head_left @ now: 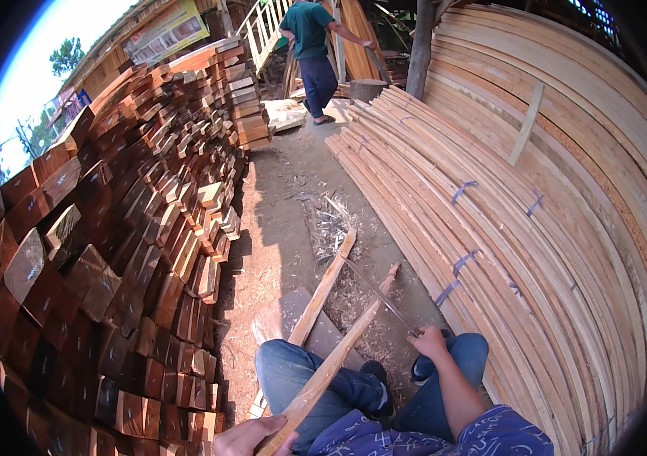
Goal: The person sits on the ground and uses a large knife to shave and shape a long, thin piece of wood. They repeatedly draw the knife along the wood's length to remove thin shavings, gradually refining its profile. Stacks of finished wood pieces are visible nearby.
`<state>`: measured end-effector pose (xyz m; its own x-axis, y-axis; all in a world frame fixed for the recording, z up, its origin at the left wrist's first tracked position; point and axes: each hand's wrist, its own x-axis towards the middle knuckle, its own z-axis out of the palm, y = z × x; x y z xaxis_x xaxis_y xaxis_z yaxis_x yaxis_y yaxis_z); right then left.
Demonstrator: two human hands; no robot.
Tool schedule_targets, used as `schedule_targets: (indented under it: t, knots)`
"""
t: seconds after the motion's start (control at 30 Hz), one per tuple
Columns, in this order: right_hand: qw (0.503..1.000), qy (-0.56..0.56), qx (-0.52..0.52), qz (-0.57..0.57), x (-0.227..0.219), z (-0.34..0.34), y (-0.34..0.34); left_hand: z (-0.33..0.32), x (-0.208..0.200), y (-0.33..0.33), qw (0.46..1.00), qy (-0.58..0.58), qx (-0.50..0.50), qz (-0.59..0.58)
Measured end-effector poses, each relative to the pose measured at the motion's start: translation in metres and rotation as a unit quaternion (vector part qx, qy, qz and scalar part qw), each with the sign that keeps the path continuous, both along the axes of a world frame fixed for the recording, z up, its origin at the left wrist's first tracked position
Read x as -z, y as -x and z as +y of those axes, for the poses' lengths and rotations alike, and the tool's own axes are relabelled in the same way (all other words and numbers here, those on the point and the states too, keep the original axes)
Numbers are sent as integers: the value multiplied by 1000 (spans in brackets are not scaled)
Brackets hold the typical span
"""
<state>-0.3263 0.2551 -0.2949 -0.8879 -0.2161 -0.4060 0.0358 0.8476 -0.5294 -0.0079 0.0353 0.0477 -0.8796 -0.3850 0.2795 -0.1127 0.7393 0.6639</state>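
Clenched slim dark-metal blade (384,296) in right hand (431,343); in left hand (253,438), long tan wooden stick (326,372), likely stiff, best end-held.

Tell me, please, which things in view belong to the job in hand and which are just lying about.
In use:
wooden stick, in left hand
long knife, in right hand

Lying about:
stacked brown timber
bundled pale strips
tree stump

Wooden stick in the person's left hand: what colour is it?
The wooden stick is pale yellowish tan, seen in the head view.
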Motion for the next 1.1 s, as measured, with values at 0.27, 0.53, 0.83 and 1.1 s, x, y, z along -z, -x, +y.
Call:
schedule_targets:
  t: [0.27, 0.53, 0.83, 1.1]
  knots:
    - [958, 264, 29, -108, -27, -22, -93, 6, -6, 9, 999, 46, 0, 19]
    - [914, 364, 30, -176, -76, -21, -123, 18, -18, 16, 998, -7, -49, -44]
    - [961, 231, -123, 86, -95, -22, -115, 4, -9, 10, 999, 30, 11, -3]
    - [983, 178, -44, 31, -54, 2, -96, 9, -14, 7, 997, -18, -22, -66]
